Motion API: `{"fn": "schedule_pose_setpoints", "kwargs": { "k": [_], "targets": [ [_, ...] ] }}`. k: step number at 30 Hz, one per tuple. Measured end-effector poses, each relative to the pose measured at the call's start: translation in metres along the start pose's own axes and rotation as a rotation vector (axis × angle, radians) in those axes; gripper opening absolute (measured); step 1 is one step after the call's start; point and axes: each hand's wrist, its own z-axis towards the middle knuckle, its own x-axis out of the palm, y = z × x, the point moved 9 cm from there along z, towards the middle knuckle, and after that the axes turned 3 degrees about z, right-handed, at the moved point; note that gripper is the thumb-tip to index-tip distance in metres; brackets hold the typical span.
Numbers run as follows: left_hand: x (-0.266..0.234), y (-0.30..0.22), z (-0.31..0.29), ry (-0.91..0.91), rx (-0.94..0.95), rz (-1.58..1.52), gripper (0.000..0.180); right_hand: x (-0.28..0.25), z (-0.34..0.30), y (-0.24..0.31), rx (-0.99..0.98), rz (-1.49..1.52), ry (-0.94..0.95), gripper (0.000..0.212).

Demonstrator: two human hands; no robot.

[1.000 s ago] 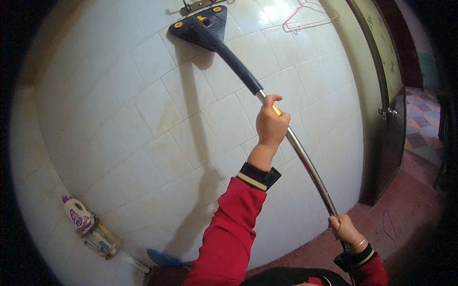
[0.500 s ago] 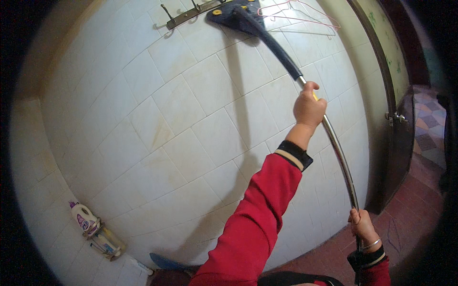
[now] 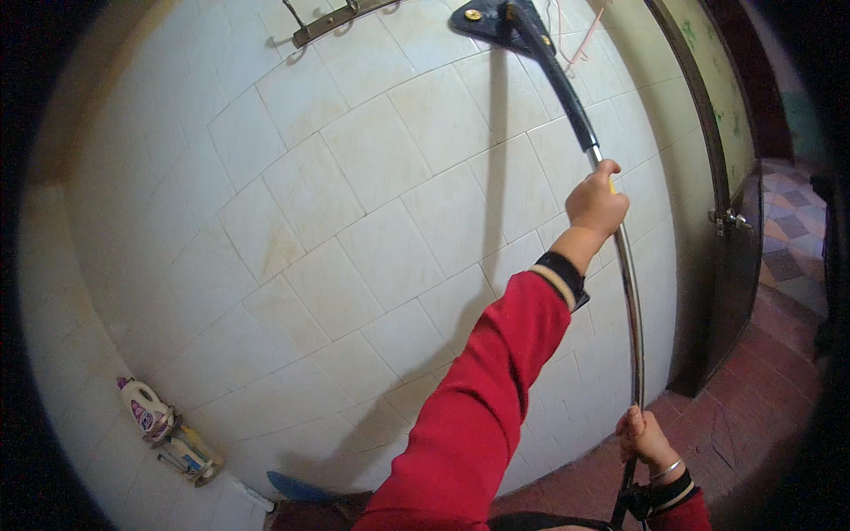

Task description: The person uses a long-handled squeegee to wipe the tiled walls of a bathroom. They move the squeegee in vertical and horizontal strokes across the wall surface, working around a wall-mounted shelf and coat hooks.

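A long-handled mop with a flat, dark triangular head is raised against the white tiled wall. Gold-coloured round spots show on the head, and a black sleeve runs down to the bent-looking metal pole. High on the pole, just below that sleeve, my left hand is closed around it. My right hand grips the same pole lower down, near the bottom right. A pink wire hanger hangs on the wall at the head's right, partly hidden by it.
A hook rail is fixed to the wall at upper left. Bottles, including a white detergent bottle, stand in a corner holder at lower left. Below is a blue blade-like object. A dark-framed door is on the right, above red floor tiles.
The mop head has moved right along the wall, away from the hook rail and over the hanger. My left hand has shifted slightly right and down; the right hand slightly left and down.
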Motion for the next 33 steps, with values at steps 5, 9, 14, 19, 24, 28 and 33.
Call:
{"fn": "schedule_pose_setpoints", "kwargs": {
  "k": [5,9,14,19,24,28,33],
  "targets": [
    [-0.065,0.03,-0.062,-0.236,0.075,-0.092,0.037,0.02,-0.02,-0.015,0.06,-0.096,0.039,0.048],
    [-0.102,0.068,-0.139,-0.301,0.092,-0.164,0.04,0.03,-0.036,-0.057,0.18,-0.251,0.072,0.038],
    [-0.122,0.125,-0.282,-0.349,-0.098,-0.195,0.039,0.05,-0.058,-0.116,0.177,-0.81,0.152,0.05],
    [-0.103,0.148,-0.41,-0.416,-0.24,-0.275,0.038,0.043,-0.102,-0.18,0.382,-1.062,0.202,0.059],
    [-0.085,0.142,-0.44,-0.425,-0.251,-0.259,0.037,0.03,-0.127,-0.19,0.442,-1.101,0.173,0.056],
    [-0.131,0.166,-0.391,-0.445,-0.239,-0.204,0.033,0.092,-0.092,-0.157,0.216,-0.937,0.137,0.051],
    [-0.258,0.209,-0.244,-0.416,-0.231,-0.176,0.034,0.215,-0.018,-0.051,-0.104,-0.366,0.332,0.031]
  ]
}}
